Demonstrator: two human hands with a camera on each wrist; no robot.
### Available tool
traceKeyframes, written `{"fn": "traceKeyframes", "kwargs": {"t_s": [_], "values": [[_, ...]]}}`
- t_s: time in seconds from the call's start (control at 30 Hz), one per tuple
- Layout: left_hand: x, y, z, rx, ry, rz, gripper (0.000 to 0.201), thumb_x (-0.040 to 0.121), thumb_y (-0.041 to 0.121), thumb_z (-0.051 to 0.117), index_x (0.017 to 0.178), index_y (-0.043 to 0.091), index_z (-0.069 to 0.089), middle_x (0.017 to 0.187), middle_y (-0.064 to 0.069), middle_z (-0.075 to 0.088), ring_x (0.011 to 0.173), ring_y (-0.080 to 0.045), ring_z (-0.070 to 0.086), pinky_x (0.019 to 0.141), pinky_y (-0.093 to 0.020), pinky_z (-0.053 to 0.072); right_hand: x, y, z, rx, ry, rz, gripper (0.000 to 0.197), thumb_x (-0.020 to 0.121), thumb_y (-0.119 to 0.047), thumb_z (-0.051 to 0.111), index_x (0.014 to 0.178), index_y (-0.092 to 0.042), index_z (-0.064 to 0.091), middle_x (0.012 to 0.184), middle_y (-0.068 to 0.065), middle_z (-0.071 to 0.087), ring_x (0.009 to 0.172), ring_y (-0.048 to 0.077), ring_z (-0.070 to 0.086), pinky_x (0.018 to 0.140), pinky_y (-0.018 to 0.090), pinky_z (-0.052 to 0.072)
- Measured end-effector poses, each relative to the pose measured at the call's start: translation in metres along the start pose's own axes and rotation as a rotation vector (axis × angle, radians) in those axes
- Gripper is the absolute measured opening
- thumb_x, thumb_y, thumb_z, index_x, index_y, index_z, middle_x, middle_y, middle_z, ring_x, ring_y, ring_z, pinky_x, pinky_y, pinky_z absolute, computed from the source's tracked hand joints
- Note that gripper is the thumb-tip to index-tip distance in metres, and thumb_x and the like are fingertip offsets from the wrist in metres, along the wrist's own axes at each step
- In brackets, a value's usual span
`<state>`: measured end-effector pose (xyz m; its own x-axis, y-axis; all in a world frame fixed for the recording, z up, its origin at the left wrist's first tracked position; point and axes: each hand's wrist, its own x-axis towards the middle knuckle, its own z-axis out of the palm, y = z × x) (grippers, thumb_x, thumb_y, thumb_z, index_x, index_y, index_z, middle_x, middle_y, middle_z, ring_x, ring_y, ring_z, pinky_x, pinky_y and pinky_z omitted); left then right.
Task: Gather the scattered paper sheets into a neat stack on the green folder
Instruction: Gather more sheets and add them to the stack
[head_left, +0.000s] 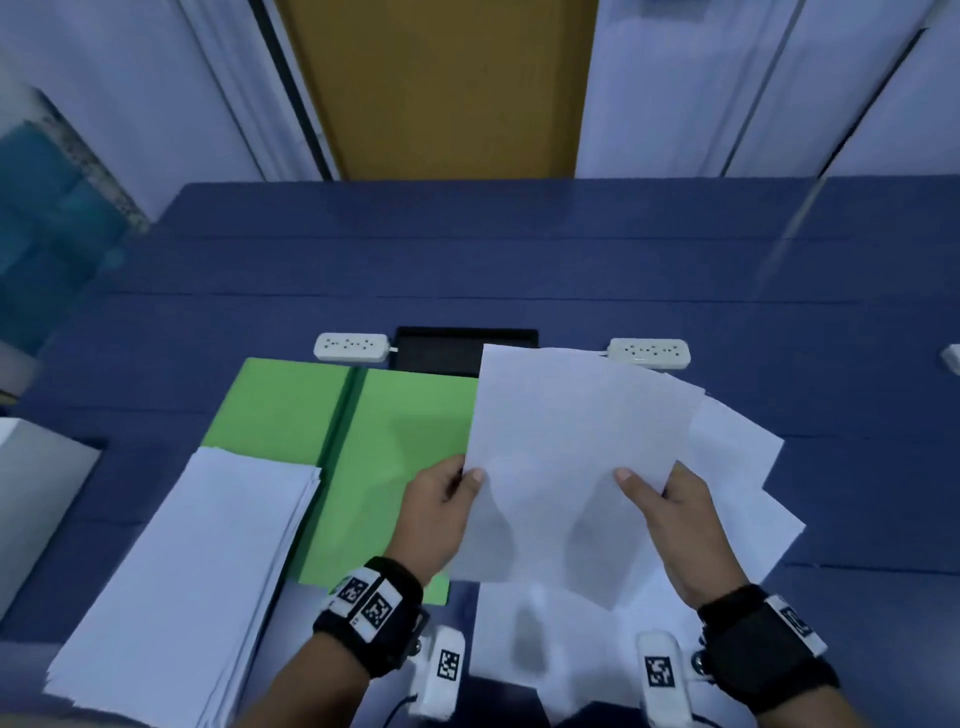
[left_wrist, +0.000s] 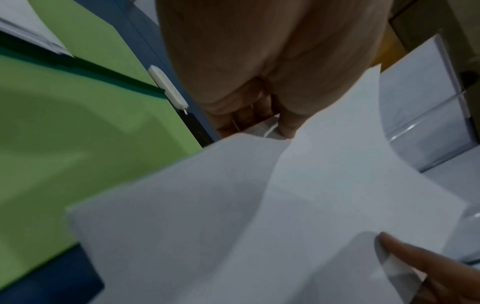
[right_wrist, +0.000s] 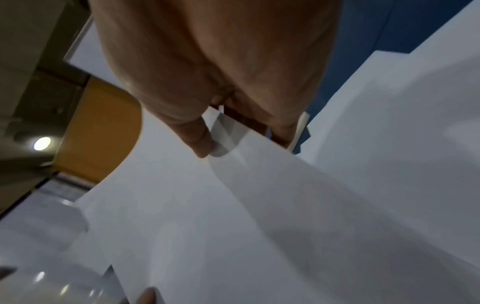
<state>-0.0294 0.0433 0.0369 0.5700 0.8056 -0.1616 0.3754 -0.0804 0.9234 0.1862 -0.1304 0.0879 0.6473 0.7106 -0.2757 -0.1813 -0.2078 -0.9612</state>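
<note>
Both hands hold a small bunch of white paper sheets lifted above the blue table, just right of the open green folder. My left hand pinches the sheets' left edge, thumb on top. My right hand pinches their right side, thumb on top, fingers underneath. The left wrist view shows the sheets bending beside the folder. In the right wrist view my thumb presses on the top sheet. More loose sheets lie fanned on the table under and right of the held ones.
A thick pile of white paper overlaps the folder's left front corner. Two white power strips and a black tray lie behind the folder. A white box stands at the left edge.
</note>
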Motion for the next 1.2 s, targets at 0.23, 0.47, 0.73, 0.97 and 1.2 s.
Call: {"fn": "traceKeyframes", "kwargs": {"t_s": [0.23, 0.47, 0.73, 0.97, 1.2], "values": [[-0.029, -0.027, -0.101, -0.065, 0.219, -0.029, 0.024, 0.106, 0.028, 0.057, 0.094, 0.009, 0.063, 0.083, -0.008, 0.067, 0.079, -0.025, 0.062, 0.075, -0.047, 0.048, -0.017, 0.007, 0.104, -0.142, -0.01, -0.149, 0.077, 0.098, -0.006, 0.069, 0.141, -0.059, 0.032, 0.138, -0.006, 0.052, 0.095, 0.022, 0.067, 0.097, 0.041, 0.054], [-0.049, -0.076, -0.218, -0.058, 0.365, -0.095, 0.032, 0.106, 0.022, 0.056, 0.075, 0.016, 0.051, 0.064, 0.008, 0.042, 0.061, -0.012, 0.037, 0.063, -0.035, 0.033, -0.027, 0.017, 0.221, -0.299, -0.219, -0.268, 0.051, 0.099, -0.001, 0.063, 0.129, -0.042, 0.055, 0.116, -0.01, 0.063, 0.08, 0.017, 0.063, 0.082, 0.033, 0.053], [-0.055, -0.163, -0.328, 0.029, 0.431, -0.286, 0.01, 0.097, 0.027, 0.069, 0.098, 0.022, 0.06, 0.086, -0.002, 0.062, 0.079, -0.021, 0.053, 0.075, -0.038, 0.044, -0.04, 0.072, 0.33, -0.563, -0.646, -0.046, 0.042, 0.104, -0.015, 0.062, 0.144, -0.028, 0.06, 0.131, -0.014, 0.055, 0.099, -0.006, 0.06, 0.091, 0.015, 0.048], [-0.058, -0.219, -0.363, 0.243, 0.37, -0.493, 0.026, 0.097, 0.023, 0.068, 0.119, 0.009, 0.063, 0.103, -0.01, 0.065, 0.1, -0.032, 0.06, 0.088, -0.039, 0.045, -0.04, 0.087, 0.385, -0.799, -0.877, 0.256, 0.066, 0.1, -0.047, 0.065, 0.158, -0.024, 0.044, 0.145, 0.0, 0.056, 0.129, 0.02, 0.057, 0.117, 0.044, 0.045], [-0.062, -0.243, -0.37, 0.275, 0.411, -0.614, 0.029, 0.099, 0.02, 0.065, 0.124, 0.005, 0.062, 0.114, -0.015, 0.065, 0.108, -0.036, 0.06, 0.087, -0.037, 0.041, -0.038, 0.096, 0.416, -0.87, -0.932, 0.246, 0.078, 0.097, -0.051, 0.069, 0.162, -0.022, 0.037, 0.154, -0.002, 0.049, 0.11, 0.013, 0.055, 0.106, 0.037, 0.049]]}}
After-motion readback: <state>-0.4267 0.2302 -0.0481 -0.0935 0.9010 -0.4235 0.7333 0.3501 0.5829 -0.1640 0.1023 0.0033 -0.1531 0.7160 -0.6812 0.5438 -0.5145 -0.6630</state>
